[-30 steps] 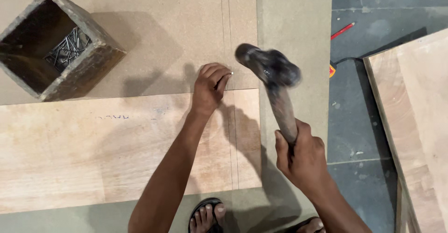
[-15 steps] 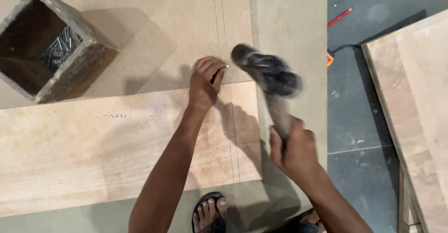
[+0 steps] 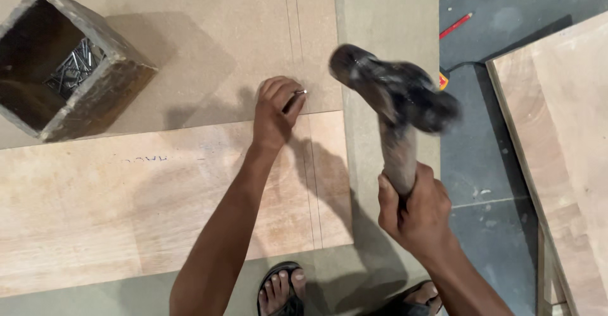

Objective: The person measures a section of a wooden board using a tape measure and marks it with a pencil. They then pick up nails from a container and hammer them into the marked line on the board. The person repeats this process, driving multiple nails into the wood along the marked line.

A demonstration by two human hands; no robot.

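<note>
Left hand [image 3: 275, 116] pinching nail [image 3: 296, 98] upright on board [image 3: 209, 44]; right hand [image 3: 415, 208] fisted round raised hammer [image 3: 396, 94]. Off-line blow risks bruised fingers, bent nail.

Left arm runs up from the lower edge, forearm nearly straight, wrist slightly bent. Left hand [image 3: 277, 114] rests palm down, fingers curled, thumb and forefinger pinched together at the tip on something small. Right arm enters from the lower right corner, forearm angled up and inward. Right hand [image 3: 415, 207] is clenched in a full fist, thumb wrapped over the fingers, knuckles toward the camera, held raised and to the right of the left hand, well apart from it. Both feet show below, in open sandals.
</note>
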